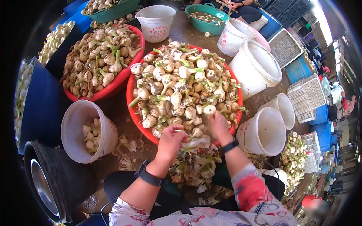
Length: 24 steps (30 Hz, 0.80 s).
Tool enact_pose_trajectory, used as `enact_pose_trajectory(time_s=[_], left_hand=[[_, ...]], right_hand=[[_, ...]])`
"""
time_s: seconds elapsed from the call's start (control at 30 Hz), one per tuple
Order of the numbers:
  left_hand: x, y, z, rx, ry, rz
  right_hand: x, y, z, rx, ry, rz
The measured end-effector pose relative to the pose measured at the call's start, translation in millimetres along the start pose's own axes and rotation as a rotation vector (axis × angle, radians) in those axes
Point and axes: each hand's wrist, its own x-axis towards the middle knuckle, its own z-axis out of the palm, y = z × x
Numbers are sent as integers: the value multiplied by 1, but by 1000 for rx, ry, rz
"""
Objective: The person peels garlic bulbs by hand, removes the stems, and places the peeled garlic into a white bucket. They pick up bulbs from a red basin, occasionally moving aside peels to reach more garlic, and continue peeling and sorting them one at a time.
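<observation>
A wide red basin (240, 98) in the middle is heaped with garlic bulbs (177, 84), some with green stem stubs. Over its near edge, my left hand (173, 138) has curled fingers, and whatever may be in them is hidden. To its right, my right hand (218, 126) is closed at the basin's near right side, somewhat blurred, with a pale trimmed bulb (209, 110) at its fingertips. Loose garlic skins (198, 144) lie just below and between my hands. Left of my left hand stands a white bucket (69, 132) with peeled bulbs (91, 135) inside.
A second red basin (140, 37) of garlic stands at the upper left. White buckets (260, 66) line the right side. A black tub (64, 180) is at the lower left. Another person (247, 9) sits behind a green basin (203, 25) at the top.
</observation>
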Motion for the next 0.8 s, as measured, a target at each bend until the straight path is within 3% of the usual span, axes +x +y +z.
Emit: enact_pose_trajectory(time_s=[0.03,0.1,0.17,0.23,0.33,0.37,0.43,0.5,0.6,0.67,0.73,0.8], left_hand=[[2,2,1,-3,3,-1],[-1,6,1,-479,-229,-320],[1,6,-1,-556,-313,-336],[0,10,-6,-520,-386,-126],[-14,19,-6,-289,-312,86],[-18,20,-5,-140,-251,194],[-25,18,-3,-67,-260,300],[-26,14,-1,-50,-266,392],[-37,10,-2,436,-53,524],[-51,20,-3,585,-57,538],[-56,20,-1,504,-96,625],[-58,17,0,539,-102,714]], right_hand=[[-13,-22,-9,183,52,-74],[-40,-58,-19,360,53,-202],[-53,-81,-33,284,-43,-288],[-54,-93,-53,157,0,-404],[-59,-111,-76,611,-53,-313],[-61,-113,-80,609,-52,-318],[-68,-121,-90,262,-2,-486],[-74,-123,-95,276,22,-539],[-89,-123,-101,164,-138,-408],[-92,-123,-108,221,-228,-350],[-97,-123,-112,259,-264,-362],[-99,-122,-117,51,-202,-508]])
